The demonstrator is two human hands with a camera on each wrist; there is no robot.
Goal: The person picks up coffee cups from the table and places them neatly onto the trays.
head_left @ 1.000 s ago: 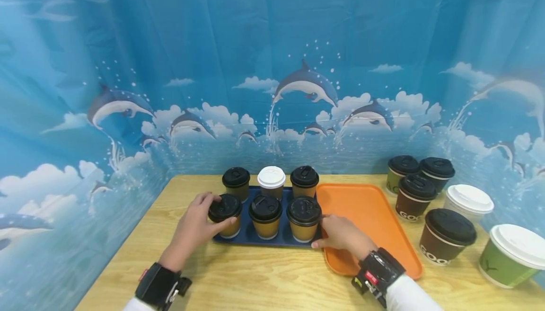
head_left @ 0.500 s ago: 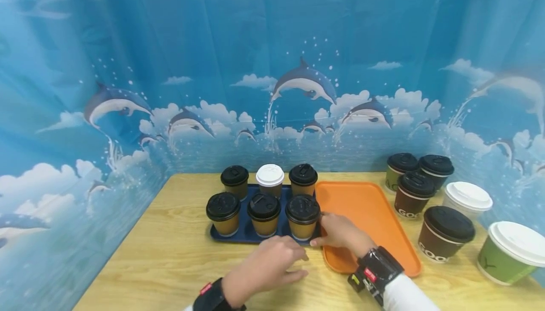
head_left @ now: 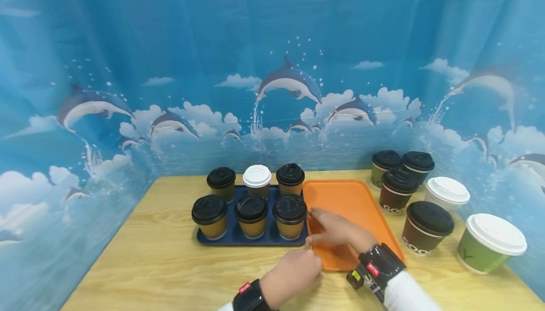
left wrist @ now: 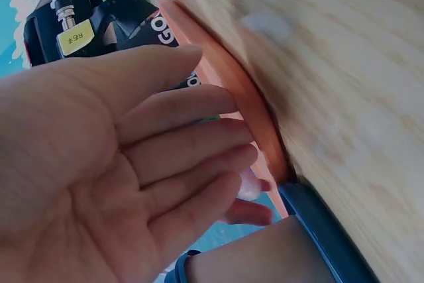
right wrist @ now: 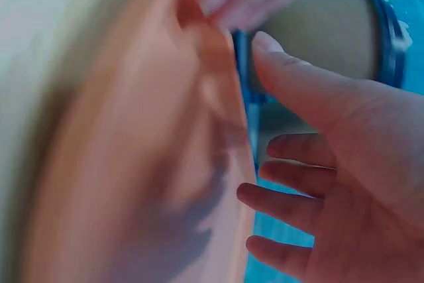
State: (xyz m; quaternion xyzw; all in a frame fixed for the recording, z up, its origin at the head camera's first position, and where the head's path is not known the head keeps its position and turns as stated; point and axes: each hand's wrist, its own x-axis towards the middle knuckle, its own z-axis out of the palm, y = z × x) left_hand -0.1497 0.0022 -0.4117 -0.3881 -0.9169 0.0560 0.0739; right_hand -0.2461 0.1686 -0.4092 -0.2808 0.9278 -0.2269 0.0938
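Note:
My left hand (head_left: 294, 273) is at the front left corner of the orange tray (head_left: 340, 192). In the left wrist view its fingers (left wrist: 192, 154) are extended close to the tray's rim; whether they touch is unclear. My right hand (head_left: 334, 229) hovers over the tray's left part, its fingers (right wrist: 285, 203) spread and holding nothing. Left of it lies a dark blue tray (head_left: 230, 235). Two rows of lidded paper coffee cups stand on that tray, with a black-lidded cup (head_left: 290, 216) nearest the right hand and a white-lidded cup (head_left: 257, 178) mid back row.
Several larger cups stand right of the orange tray, among them a brown cup (head_left: 426, 230) with a black lid and a green cup (head_left: 485, 249) with a white lid. A wood-grain table (head_left: 145, 254) holds everything; a dolphin-print curtain (head_left: 213, 65) hangs behind.
My left hand has left the front left cup and swept right to the orange tray's corner. The right hand has come slightly away from the blue tray's edge. The view has shifted rightward.

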